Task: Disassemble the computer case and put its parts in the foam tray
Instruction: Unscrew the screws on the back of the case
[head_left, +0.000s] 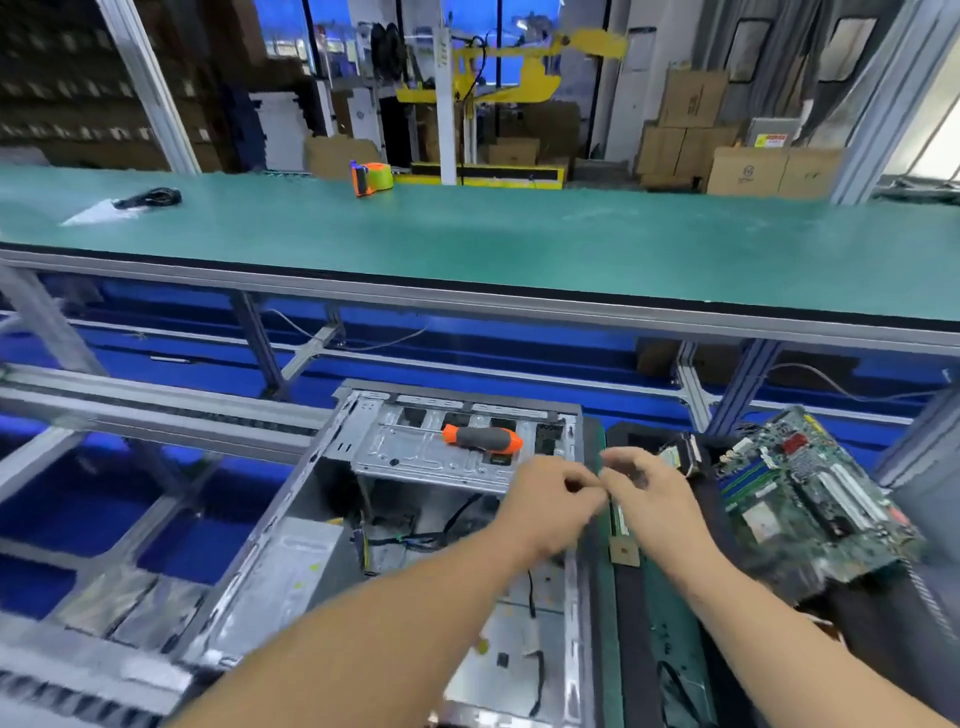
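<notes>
Cable bundle: black, at 10 o'clock on far green bench, lying on a white sheet.
Conveyor frame: alu rails at 9 o'clock, blue floor visible below.
Tape dispenser: orange/yellow-green, 12 o'clock, on far edge of green bench.
Computer case: open metal chassis lying flat, centre to 6 o'clock; side panel off, black cables and silver PSU box visible inside.
Drive cage: perforated steel plate across case top end, approx. 12 o'clock of the hands.
Screwdriver: orange/grey handle, lying on drive cage, shaft pointing to 9 o'clock; not touched by either hand.
Left hand: over case's right rim, fingers curled, tips meeting right hand's; whether it pinches sth small cannot be told (blur).
Right hand: just beside left hand at its 3 o'clock, fingers curled inward toward left fingertips; held item, if any, not discernible.
Foam tray: dark tray w/ green strip, just right of case, 4–5 o'clock; small tan board piece lies in it under right wrist.
Motherboard: green PCB w/ slots, at 3 o'clock, resting tilted at tray's right side.
Cardboard boxes: stacked at 1 o'clock, behind bench.
</notes>
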